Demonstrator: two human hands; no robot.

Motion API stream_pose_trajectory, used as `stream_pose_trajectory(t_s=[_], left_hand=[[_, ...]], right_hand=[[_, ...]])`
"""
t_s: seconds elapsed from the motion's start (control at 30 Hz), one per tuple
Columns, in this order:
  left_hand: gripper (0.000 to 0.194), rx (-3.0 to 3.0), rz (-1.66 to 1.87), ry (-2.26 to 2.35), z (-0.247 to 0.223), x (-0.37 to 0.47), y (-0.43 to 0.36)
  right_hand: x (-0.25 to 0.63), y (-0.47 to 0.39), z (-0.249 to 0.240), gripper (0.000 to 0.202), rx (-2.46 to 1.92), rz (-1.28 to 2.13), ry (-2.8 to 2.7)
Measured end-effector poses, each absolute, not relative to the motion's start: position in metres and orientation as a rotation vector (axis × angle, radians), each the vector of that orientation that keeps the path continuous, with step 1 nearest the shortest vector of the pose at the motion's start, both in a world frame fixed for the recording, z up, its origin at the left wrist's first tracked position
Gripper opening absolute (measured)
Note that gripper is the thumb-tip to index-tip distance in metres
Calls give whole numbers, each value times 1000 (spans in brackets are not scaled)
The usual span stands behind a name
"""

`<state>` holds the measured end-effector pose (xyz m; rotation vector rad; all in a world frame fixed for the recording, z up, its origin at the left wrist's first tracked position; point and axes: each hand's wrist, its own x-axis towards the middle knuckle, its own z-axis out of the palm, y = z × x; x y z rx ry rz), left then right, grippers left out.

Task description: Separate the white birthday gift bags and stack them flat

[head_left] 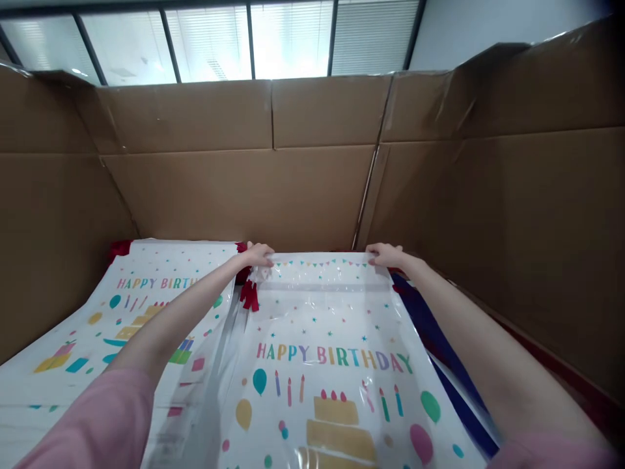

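Note:
A white plastic-wrapped package printed HAPPY BIRTHDAY (336,352), with a cake, candles and balloons, lies inside a big cardboard box. My left hand (258,255) grips its far left corner and my right hand (385,255) grips its far right corner, both arms stretched forward. A second package with the same print (122,312) lies to the left, partly under my left arm.
Tall cardboard walls (273,182) close in the back, left and right. Red fabric (250,296) shows between the two packages and at the far left corner. Dark blue material (439,345) lies under the right edge of the held package. Windows run above the box.

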<state>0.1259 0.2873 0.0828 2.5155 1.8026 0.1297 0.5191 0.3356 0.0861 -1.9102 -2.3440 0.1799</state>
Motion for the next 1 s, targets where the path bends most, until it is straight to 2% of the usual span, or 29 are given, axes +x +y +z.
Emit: stream_pose_trajectory(t_s=[0.2, 0.47, 0.63, 0.83, 1.0], left_hand=[[26, 2473, 65, 1759, 60, 112, 323], [21, 2490, 20, 1748, 42, 102, 347], [16, 2535, 26, 1749, 26, 100, 352], [35, 2651, 302, 1773, 27, 99, 324], [43, 2719, 516, 1830, 25, 55, 253]], right_hand=[[514, 371, 54, 14, -1841, 353, -2406], [508, 398, 28, 15, -1734, 347, -2404], [507, 405, 10, 35, -1542, 456, -2349], [464, 368, 2, 41, -1456, 327, -2484], [408, 306, -4, 74, -1454, 483, -2863]])
